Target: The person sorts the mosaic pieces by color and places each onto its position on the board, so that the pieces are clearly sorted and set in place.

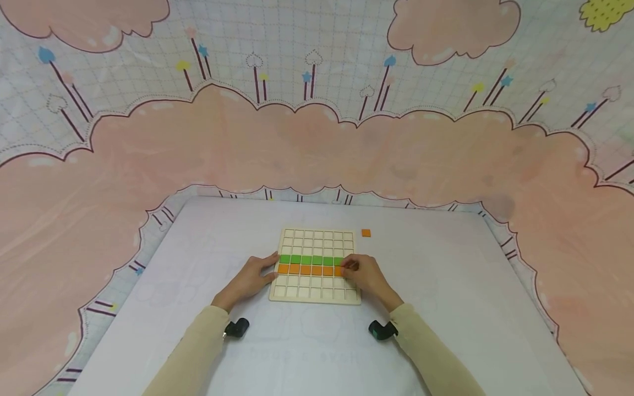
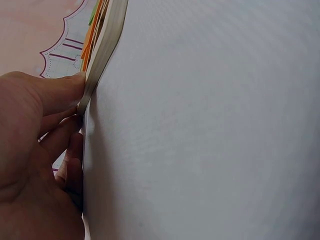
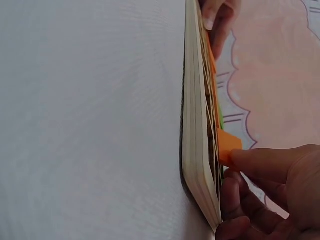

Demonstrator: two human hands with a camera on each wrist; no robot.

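Note:
A pale wooden grid board lies flat on the white table. Several green tiles fill most of one row across its middle. Directly below runs a row of orange tiles. At the board's left edge, my left hand rests with thumb and fingers spread apart, touching the side. Over the right end of the rows is my right hand. In the right wrist view, its thumb and a finger pinch an orange square tile, tilted up at the grid surface.
A loose orange tile lies on the table just past the board's upper right corner. Black wrist devices are worn at both sleeves. Patterned cloth surrounds the table's back and sides.

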